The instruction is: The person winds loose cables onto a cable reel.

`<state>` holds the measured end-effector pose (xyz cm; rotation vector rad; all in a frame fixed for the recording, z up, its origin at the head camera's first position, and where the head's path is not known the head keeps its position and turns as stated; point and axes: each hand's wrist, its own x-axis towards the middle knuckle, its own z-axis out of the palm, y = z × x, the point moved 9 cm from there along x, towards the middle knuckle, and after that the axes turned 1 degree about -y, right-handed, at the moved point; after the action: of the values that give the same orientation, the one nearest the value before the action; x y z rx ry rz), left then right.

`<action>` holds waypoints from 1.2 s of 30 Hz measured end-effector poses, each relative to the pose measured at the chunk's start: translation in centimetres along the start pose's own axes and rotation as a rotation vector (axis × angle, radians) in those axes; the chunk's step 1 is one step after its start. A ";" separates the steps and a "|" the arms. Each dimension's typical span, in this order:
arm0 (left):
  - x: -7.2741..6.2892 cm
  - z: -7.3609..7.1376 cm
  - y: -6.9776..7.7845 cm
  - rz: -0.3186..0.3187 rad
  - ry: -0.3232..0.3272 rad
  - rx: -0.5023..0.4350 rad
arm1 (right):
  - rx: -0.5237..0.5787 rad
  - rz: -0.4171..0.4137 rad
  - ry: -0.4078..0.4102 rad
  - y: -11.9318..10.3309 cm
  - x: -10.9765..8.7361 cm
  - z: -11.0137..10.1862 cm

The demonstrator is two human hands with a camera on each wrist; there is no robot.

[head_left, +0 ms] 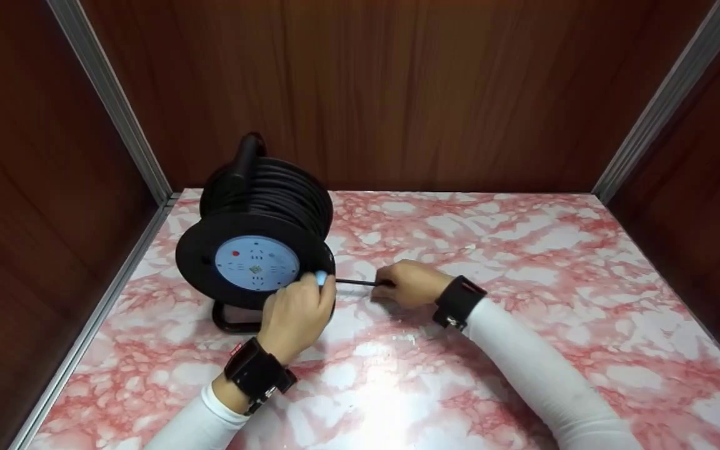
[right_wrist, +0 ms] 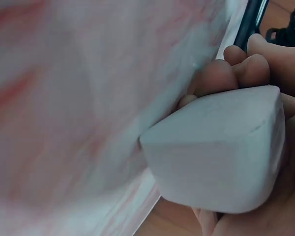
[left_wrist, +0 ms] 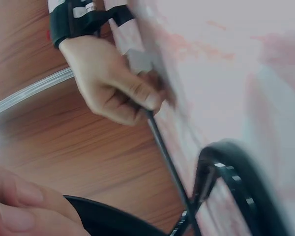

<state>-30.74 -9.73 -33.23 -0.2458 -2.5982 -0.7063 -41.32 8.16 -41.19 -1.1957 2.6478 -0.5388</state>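
A black cable reel stands at the left of the table, its blue round socket panel facing the front. My left hand grips a light blue knob at the right side of the reel's disc. To the right, my right hand holds the black cable, which runs taut from the reel. In the right wrist view a white boxy piece lies within that hand, curled fingertips at its far side; whether it is the cable's plug I cannot tell.
The table top has a red and white marbled pattern. Brown wood panels enclose it at the back and both sides, with metal strips at the corners. The reel's black tube foot rests on the table.
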 end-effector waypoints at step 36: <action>-3.0 3.4 -8.3 -0.249 -0.384 -0.075 | -0.145 0.244 -0.003 -4.6 7.7 3.2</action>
<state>-31.59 -15.24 -40.83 -0.0852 -3.0060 -0.9208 -42.20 -1.26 -42.44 -0.8864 2.8158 -0.3079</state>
